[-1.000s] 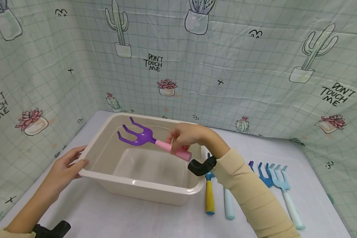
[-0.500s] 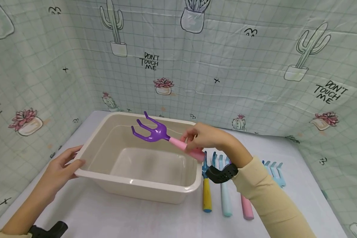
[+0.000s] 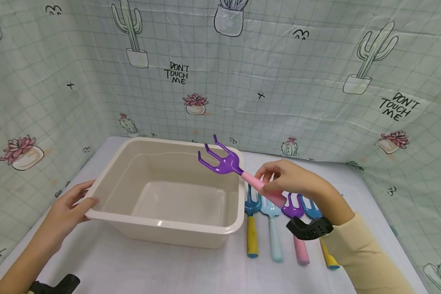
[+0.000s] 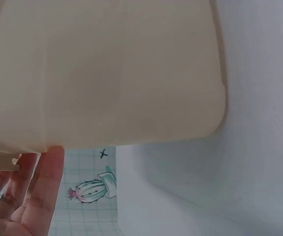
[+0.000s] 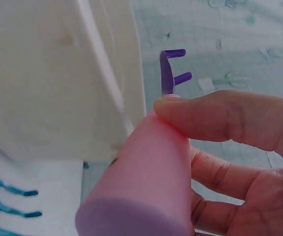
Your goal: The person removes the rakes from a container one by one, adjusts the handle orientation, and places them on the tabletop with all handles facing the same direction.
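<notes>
My right hand (image 3: 290, 176) pinches the pink handle of a purple three-pronged hand rake (image 3: 228, 163), thumb on one side and fingers on the other. Its prongs point up and left over the right rim of a beige plastic basin (image 3: 161, 223). In the right wrist view the rake's pink handle (image 5: 141, 182) comes toward the camera. My left hand (image 3: 70, 206) grips the basin's left rim, thumb on top; in the left wrist view its fingers (image 4: 48, 172) lie against the basin's outer side (image 4: 107, 83). Nothing lies inside the basin.
Several hand forks lie in a row right of the basin: one with a yellow handle (image 3: 252, 237), a pale blue one (image 3: 275, 239), a purple one with a pink handle (image 3: 301, 250) and a blue one with a yellow handle (image 3: 328, 255). A cactus-print cloth (image 3: 242, 73) hangs behind.
My right hand has carried the purple rake rightward, from over the basin's middle to its right rim. Tools that the right arm covered now show. The left hand keeps its hold on the rim.
</notes>
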`<state>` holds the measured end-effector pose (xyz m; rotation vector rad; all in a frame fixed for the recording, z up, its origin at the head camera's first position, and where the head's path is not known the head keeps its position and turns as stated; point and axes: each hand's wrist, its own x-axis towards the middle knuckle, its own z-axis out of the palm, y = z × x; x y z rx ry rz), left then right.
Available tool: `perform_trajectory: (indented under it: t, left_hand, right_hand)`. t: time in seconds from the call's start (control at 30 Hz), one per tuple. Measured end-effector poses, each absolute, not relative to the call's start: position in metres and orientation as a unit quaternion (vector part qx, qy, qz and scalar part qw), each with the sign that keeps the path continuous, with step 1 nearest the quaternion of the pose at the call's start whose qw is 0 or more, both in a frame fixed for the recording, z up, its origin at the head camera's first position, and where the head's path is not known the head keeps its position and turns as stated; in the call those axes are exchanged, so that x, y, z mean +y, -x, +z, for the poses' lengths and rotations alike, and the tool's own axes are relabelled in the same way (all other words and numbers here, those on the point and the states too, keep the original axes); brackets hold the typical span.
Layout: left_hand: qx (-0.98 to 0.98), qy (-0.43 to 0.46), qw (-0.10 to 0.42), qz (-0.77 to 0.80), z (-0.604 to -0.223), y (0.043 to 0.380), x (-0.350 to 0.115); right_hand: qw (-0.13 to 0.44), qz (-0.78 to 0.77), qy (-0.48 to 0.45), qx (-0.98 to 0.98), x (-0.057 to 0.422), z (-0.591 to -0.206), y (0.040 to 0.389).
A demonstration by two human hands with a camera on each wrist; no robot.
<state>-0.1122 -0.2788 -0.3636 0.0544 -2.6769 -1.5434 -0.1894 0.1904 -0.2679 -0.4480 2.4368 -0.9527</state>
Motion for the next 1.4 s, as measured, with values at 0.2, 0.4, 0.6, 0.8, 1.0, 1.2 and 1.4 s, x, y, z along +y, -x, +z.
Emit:
perform_trajectory:
  t: [0.2, 0.4, 0.6, 0.8, 1.0, 1.2, 1.4]
  left_hand:
    - [-0.863, -0.017, 0.025, -0.504, -0.363, 0.11, -0.282]
    - [-0.862, -0.021, 0.02, -0.506, -0.361, 0.107, -0.285]
    - [-0.864, -0.02, 0.02, -0.503, -0.359, 0.105, -0.286]
    - [-0.862, -0.011, 0.027, -0.505, -0.358, 0.108, -0.286]
    - [-0.869, -0.018, 0.023, -0.494, -0.36, 0.108, -0.286]
    - [-0.866, -0.016, 0.022, -0.499, -0.361, 0.109, -0.284]
    - [-0.872, -0.015, 0.026, -0.488, -0.361, 0.111, -0.28]
  right_hand:
    - [0.228, -0.362, 0.131, 0.894, 0.219, -0.274, 0.178]
    - [0.219, -0.365, 0.109, 0.898, 0.242, -0.284, 0.169]
    - [0.211, -0.372, 0.091, 0.899, 0.264, -0.294, 0.161]
    - [0.216, -0.385, 0.069, 0.895, 0.294, -0.309, 0.153]
    - [0.221, -0.387, 0.029, 0.895, 0.327, -0.324, 0.144]
    - [0.226, -0.378, -0.009, 0.898, 0.355, -0.333, 0.137]
    - [0.239, -0.359, -0.043, 0.901, 0.377, -0.336, 0.131]
